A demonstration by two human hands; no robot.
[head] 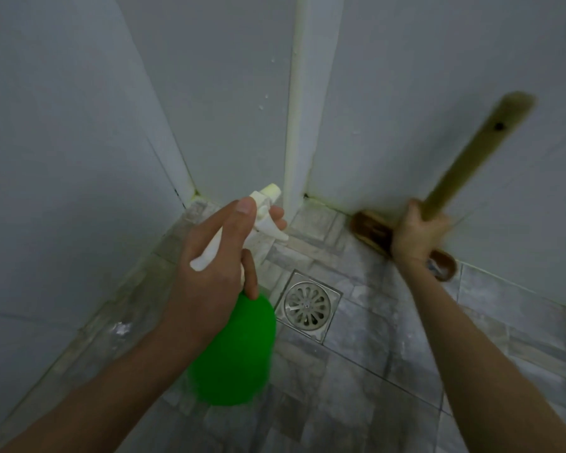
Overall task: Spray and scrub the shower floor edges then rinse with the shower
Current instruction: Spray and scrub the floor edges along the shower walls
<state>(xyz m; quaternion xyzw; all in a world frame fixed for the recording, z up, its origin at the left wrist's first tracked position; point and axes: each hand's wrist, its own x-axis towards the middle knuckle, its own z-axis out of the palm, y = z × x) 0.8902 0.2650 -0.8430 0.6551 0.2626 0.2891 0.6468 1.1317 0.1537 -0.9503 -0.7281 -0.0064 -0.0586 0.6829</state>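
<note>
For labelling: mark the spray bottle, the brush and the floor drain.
spray bottle (236, 351), head view, green body.
brush (370, 232), head view, brown head, not the handle.
floor drain (306, 305), head view, centre of grate.

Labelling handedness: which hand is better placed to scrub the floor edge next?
Right. The right hand grips the brush, its head at the wall-floor edge; the left hand holds the spray bottle.
</note>
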